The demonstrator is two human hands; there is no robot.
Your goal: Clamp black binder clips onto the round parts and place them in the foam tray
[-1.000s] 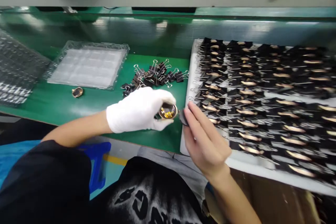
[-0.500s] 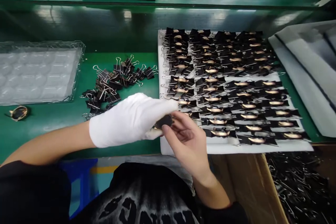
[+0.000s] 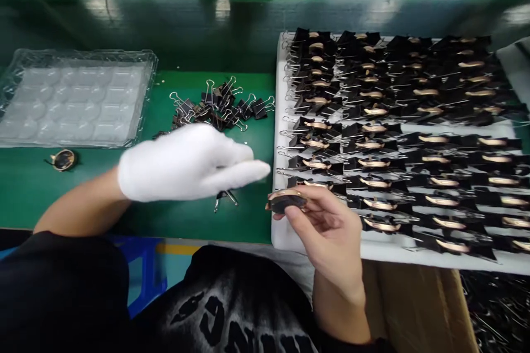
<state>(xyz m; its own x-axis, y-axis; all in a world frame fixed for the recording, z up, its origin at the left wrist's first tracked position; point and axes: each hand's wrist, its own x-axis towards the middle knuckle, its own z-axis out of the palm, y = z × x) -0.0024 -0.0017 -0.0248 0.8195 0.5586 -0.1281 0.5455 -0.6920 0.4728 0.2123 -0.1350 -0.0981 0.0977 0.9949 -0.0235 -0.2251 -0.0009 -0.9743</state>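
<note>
Evidently a careful pinch: right hand (image 3: 337, 231) clamps thumb and fingers on a dark, gold-rimmed disc (image 3: 285, 202) over the foam's (image 3: 285, 237) near-left corner, apparently leaving its far edge exposed. Gloved left hand (image 3: 192, 161) reaches flat over a clip (image 3: 224, 194); cannot tell whether it grips it. Heap (image 3: 217, 106) of clips just beyond, probably for easy reach. Clipped pieces (image 3: 372, 164) in rows, presumably against tangling.
</note>
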